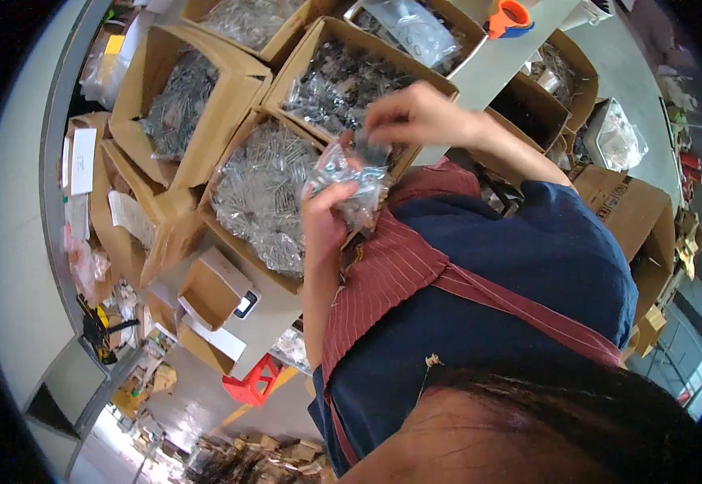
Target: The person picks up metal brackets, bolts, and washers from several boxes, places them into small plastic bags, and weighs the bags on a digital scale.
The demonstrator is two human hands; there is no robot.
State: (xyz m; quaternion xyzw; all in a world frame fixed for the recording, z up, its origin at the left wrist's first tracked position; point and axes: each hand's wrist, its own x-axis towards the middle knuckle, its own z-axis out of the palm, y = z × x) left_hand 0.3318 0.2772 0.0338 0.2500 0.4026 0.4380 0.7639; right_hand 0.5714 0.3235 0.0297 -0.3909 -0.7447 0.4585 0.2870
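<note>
My left hand (328, 211) is closed around a clear plastic bag (349, 179) with small metal-looking parts in it, its thumb lying across the plastic. Just beyond it, my right hand (419, 113) is smeared by motion, its fingers curled downward, so what they hold, if anything, does not show. Below both hands stands a cardboard box (298, 68) of dark, shiny bagged parts. Nearer my left arm, another cardboard box (234, 262) is full of clear bags of screws (262, 181).
At the far left stands an open carton (137, 133) of bagged screws. An orange tape dispenser (509, 16) is on the grey table (480, 68). A small open box (210, 290) sits near the table edge, with a red stool (254, 381) on the floor below.
</note>
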